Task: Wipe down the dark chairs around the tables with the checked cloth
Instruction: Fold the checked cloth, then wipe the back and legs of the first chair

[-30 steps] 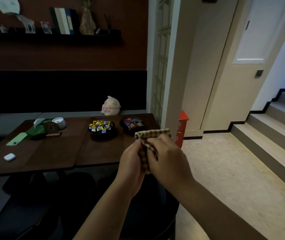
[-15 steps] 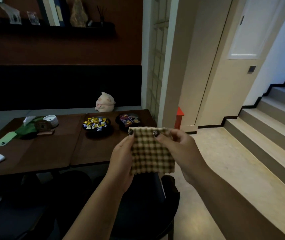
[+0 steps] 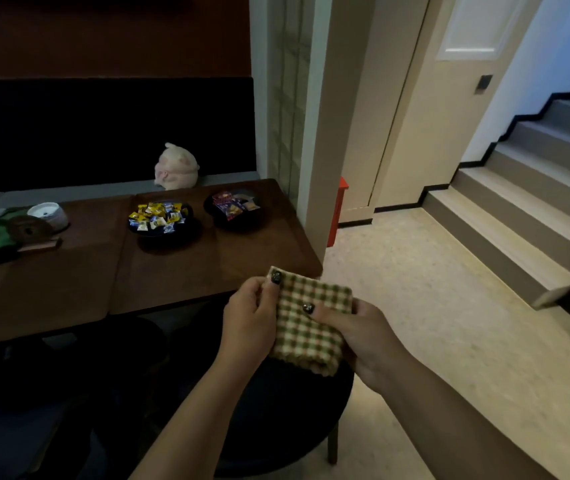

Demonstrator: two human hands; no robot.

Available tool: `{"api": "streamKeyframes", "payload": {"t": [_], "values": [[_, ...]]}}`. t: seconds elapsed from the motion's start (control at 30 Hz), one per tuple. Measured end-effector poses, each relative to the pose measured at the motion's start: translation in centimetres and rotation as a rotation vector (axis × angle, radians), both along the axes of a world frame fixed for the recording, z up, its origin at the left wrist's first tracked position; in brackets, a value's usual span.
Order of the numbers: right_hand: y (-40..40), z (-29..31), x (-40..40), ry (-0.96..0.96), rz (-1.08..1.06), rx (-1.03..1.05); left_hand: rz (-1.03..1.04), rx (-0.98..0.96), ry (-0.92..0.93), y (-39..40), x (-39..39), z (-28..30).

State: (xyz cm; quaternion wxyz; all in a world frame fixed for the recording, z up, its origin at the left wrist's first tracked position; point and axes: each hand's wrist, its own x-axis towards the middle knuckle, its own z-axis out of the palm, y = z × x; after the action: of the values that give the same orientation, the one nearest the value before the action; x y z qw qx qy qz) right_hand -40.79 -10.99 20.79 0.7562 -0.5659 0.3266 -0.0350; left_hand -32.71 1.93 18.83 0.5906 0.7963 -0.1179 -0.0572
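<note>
While both hands work in front of the counter's (image 3: 172, 271) near right corner, left hand (image 3: 248, 320) pinches the checked cloth (image 3: 311, 320) at its left edge; right hand (image 3: 363, 334) grips the right side, thumb lying across the fabric. Cloth is folded, held in the air above a dark chair (image 3: 276, 417). Bowl of wrapped candy (image 3: 158, 220) sits near the counter's far edge.

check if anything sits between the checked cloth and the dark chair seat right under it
Nothing visible does. Both hands, left and right, hold the cloth above the chair, with only open air between.
</note>
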Motion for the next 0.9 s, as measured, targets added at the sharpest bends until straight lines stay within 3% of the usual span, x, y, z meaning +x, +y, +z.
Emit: {"api": "streamKeyframes", "payload": {"t": [0.17, 0.37, 0.43, 0.67, 0.9], "values": [[-5.1, -3.2, -1.1, 0.112, -0.261, 0.041, -0.129, 0.080, 0.151, -2.5, 0.2, -3.8], [-13.5, -8.2, -0.7, 0.159, -0.466, -0.391, -0.122, 0.018, 0.460, -7.2, 1.4, -8.3], [-15.4, -10.7, 0.5, 0.165, -0.436, -0.443, -0.078, 0.009, 0.522, -9.4, 1.7, -10.2], [-18.7, -20.7, 5.3, 0.265, -0.130, -0.256, 0.218, 0.010, 0.721, -16.5, 1.9, -19.6], [-18.7, -27.0, 7.6, 0.033, 0.063, -0.492, 0.370, -0.020, 0.888, -19.8, 3.2, -26.7]]}}
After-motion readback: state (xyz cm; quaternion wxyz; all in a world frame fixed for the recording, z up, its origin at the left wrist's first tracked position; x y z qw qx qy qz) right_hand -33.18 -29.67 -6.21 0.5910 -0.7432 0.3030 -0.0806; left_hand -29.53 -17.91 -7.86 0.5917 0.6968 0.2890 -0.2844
